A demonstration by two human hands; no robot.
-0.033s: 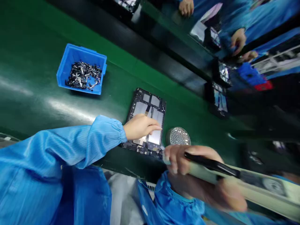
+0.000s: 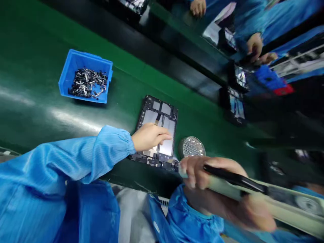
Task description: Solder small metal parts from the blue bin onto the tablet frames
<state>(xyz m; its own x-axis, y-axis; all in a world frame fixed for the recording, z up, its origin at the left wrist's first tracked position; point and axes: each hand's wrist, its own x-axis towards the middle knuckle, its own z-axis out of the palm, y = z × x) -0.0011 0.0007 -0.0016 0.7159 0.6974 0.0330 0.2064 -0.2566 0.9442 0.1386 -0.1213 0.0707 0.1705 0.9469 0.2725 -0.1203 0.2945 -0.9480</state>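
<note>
1. Two of your hands work at the uncovered tablet [image 2: 169, 125], which lies on the green desk [image 2: 131, 77] and serves as the landmark here.
2. Your left hand [image 2: 150, 136] lies across the tablet's middle, over its silver panels. You hide your own fingertips from above, so I cannot tell whether that grip is released or pinching something.
3. Your right hand [image 2: 202, 177] is off the tablet's near right corner, its grip wrapped around a pale driver [image 2: 283, 202]. The driver's tip [image 2: 175, 164] overlaps that corner; contact is unclear.
4. You appear to hold the driver at a slant. If its tip bears on the corner that way, it could slip and scrape the board.
5. If you press hard with the left hand, the silver panels could dent; if you drag it, you might catch the dark flex [image 2: 157, 118] just beyond your knuckles.
6. You have a round dish [image 2: 180, 148] just right of the tablet, close to your driving hand. A wide swing could knock it.
7. Your blue bin [image 2: 88, 61] of small parts [image 2: 87, 83] sits beyond and left of the tablet, well apart, so it seems at less risk.
</note>
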